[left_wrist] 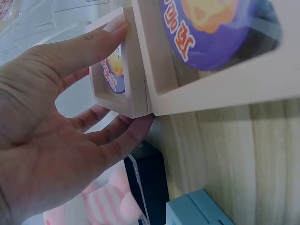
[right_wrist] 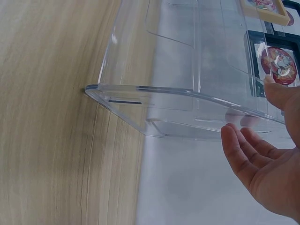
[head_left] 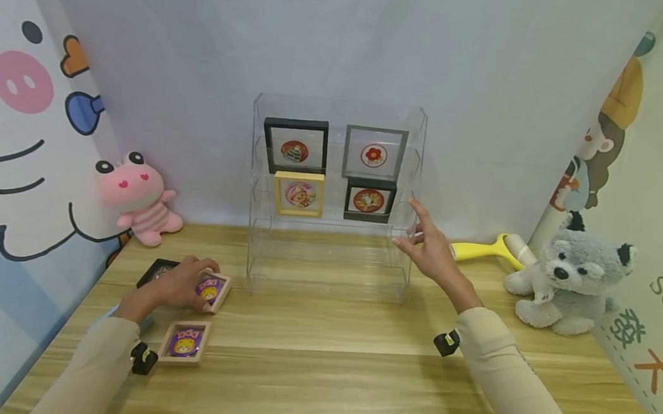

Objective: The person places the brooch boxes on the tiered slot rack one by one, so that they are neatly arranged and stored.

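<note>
My left hand (head_left: pixel 185 284) holds a pale wooden display frame (left_wrist: pixel 132 77) with a purple bear badge inside, thumb on one edge and fingers on the opposite one. A matching pale frame (head_left: pixel 183 344) lies on the table close by; in the left wrist view it fills the upper right. My right hand (head_left: pixel 432 248) is at the right side of a clear acrylic stepped rack (head_left: pixel 327 285), thumb toward the front and loosely bent fingers outside the side panel (right_wrist: pixel 187 92). On the rack's upper tiers stand a black frame (head_left: pixel 296 122), a grey frame (head_left: pixel 345 152), a yellow frame (head_left: pixel 278 196) and another black frame (head_left: pixel 371 218).
Beside my left hand lie a black frame (left_wrist: pixel 149 176) and a blue one (left_wrist: pixel 197 209). A pink plush toy (head_left: pixel 137 193) sits at the back left. To the right are a yellow-handled roller (head_left: pixel 482 249) and a grey plush dog (head_left: pixel 575 274). Curtains border the table.
</note>
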A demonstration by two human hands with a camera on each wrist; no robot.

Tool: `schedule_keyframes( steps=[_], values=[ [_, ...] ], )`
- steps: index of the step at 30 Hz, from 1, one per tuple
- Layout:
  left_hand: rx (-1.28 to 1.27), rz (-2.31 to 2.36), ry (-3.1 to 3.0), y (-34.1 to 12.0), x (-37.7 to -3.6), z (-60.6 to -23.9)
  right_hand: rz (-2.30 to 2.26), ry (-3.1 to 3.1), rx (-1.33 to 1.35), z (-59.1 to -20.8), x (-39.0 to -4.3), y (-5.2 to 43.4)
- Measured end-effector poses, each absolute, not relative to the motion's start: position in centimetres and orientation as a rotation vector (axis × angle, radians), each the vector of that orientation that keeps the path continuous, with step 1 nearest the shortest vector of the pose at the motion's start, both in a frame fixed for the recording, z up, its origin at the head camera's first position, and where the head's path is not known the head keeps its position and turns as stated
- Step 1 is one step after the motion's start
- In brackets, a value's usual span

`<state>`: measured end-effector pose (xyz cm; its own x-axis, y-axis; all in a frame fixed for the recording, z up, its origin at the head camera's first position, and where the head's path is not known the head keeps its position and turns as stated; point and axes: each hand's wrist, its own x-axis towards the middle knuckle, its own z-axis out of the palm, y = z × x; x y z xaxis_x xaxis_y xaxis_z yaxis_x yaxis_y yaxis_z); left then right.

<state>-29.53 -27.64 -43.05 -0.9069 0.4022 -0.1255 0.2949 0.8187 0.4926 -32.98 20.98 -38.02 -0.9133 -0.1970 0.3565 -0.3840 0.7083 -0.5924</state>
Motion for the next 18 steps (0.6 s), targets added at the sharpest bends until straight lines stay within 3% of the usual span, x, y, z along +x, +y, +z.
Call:
schedule_keyframes(
  steps=[18],
  values=[
    [0.570, 0.785, 2.848, -28.14, -29.30, -43.73, 1.013, -2.640, 0.462, -38.05, -33.08, 20.98]
  ],
)
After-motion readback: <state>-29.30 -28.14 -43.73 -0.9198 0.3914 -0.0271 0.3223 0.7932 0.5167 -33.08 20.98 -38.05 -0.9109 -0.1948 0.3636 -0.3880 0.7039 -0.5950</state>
